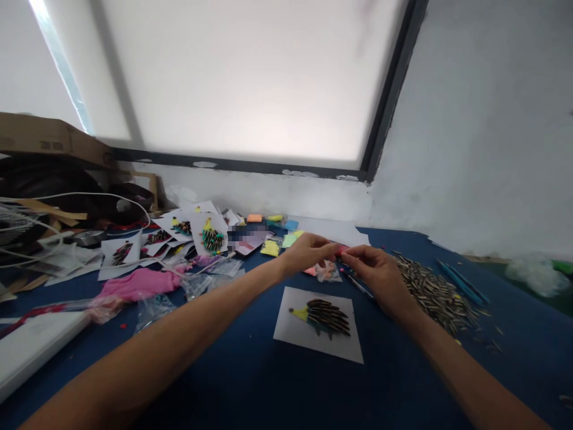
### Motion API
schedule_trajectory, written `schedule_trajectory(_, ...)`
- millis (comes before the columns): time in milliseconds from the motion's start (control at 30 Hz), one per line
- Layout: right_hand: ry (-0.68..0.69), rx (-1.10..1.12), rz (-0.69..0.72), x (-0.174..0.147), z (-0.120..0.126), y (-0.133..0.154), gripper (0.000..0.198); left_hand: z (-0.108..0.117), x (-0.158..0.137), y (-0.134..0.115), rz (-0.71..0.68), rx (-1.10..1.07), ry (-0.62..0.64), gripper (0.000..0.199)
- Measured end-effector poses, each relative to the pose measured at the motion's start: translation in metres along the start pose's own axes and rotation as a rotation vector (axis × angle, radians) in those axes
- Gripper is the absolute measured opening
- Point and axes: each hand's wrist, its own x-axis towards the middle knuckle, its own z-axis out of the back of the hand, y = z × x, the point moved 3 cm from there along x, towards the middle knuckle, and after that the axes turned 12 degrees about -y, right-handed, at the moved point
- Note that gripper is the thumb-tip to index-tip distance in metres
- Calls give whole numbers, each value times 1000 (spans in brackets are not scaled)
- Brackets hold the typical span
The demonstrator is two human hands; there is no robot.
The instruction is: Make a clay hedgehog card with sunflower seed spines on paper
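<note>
My left hand (308,254) and my right hand (376,272) meet above the table, fingertips pinched on a small piece of red modelling clay (341,249). Most of the clay is covered by the fingers. Closer to me lies a white card (286,325) carrying a hedgehog figure (324,315), with a yellow clay head and dark striped seeds as spines. Beneath the hands are a clear bag of pinkish-orange clay (329,272) and a thin pen-like tool (358,285).
A heap of striped sunflower seeds (434,292) spreads at right, beside blue tweezers (463,282). Finished hedgehog cards (209,236), clay packets (270,248) and a pink bundle (138,283) crowd the left. A white box-like object (40,349) occupies the near left.
</note>
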Motion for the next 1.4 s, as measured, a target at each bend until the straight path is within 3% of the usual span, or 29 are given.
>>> schedule_trajectory(67,-6,-19,50,-1,0,2,26,-7,-3,-5,97,-158,116,39)
schedule_trajectory(300,11,-54,121,-7,-7,9,23,-7,-4,12,186,-466,101,39)
schedule_trajectory(433,55,-46,107,-10,-12,16,24,-3,1,23,262,-598,45,41)
schedule_trajectory(567,48,-8,67,-10,-10,17,28,-2,2,23,278,-662,78,38)
schedule_trajectory(800,-25,18,-6,-4,-3,11,28,3,0,22,269,-712,126,35)
schedule_trajectory(1000,-11,1,-29,-6,-2,12,8,4,3,24,242,-725,114,28)
schedule_trajectory(1400,80,-101,10,-7,-7,20,26,-2,0,24,293,-632,80,41)
